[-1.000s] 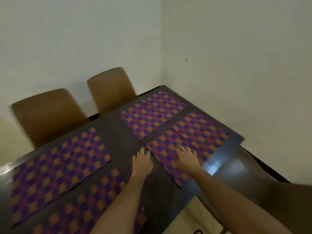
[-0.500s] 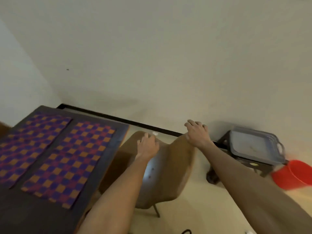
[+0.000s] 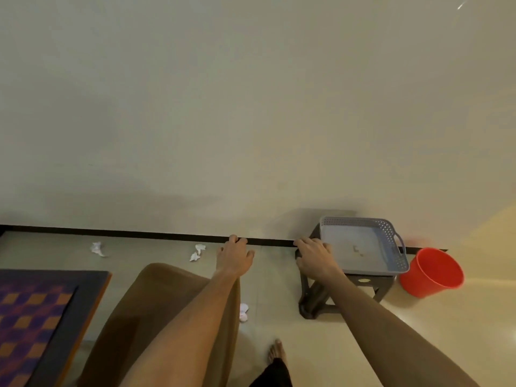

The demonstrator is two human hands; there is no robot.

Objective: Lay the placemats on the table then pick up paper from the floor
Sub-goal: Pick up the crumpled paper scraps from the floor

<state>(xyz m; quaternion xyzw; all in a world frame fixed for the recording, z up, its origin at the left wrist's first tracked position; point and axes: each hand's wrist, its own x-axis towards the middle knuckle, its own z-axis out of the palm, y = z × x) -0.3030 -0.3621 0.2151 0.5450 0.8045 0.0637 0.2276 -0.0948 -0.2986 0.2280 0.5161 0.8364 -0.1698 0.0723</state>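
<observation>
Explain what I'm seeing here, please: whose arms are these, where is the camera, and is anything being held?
No machine here: a person's two bare arms, filmed by one wide-angle camera worn on the head, looking forward and down. The left hand and right hand reach with relaxed fingers; neither has a grip on anything. On the floor lie three crumpled white paper scraps. A brown chair stands below the left arm, a purple-and-orange checked placemat lies on the dark table, and a grey perforated plastic basket sits on a dark stool beside a red plastic bucket.
</observation>
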